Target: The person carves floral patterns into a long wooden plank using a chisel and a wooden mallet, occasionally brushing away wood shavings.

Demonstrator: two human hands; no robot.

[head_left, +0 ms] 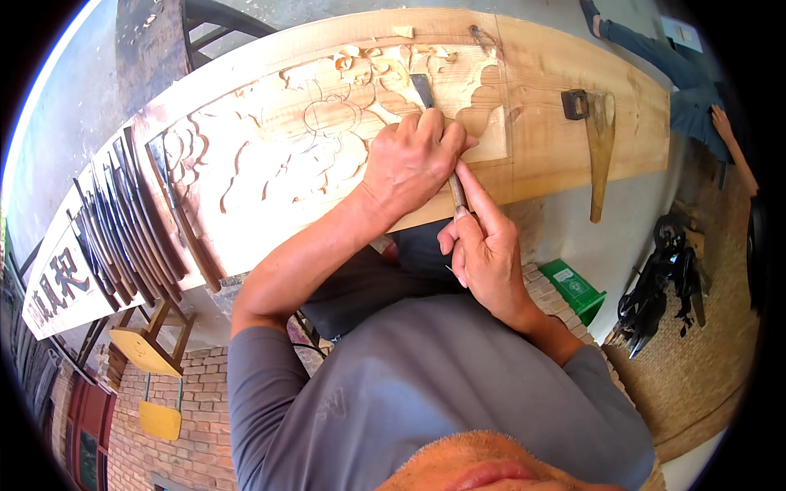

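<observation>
My left hand (413,159) is closed round the shaft of a flat chisel (422,88), whose dark blade points away from me onto a pale carved wooden panel (327,147) with scrolled relief, pencil outlines and curled shavings. My right hand (483,250) grips the chisel's wooden handle lower down, its index finger stretched along it. To the left, a row of slim carving tools (123,221) lies across the board. A wooden-handled tool with a black metal head (599,155) rests on the board's right part.
Yellow stools (147,344) stand at the lower left on brick paving. A green bin (573,286) and black bundled items (659,278) are on the right. At the upper right is another person's leg (647,57) and arm (741,155).
</observation>
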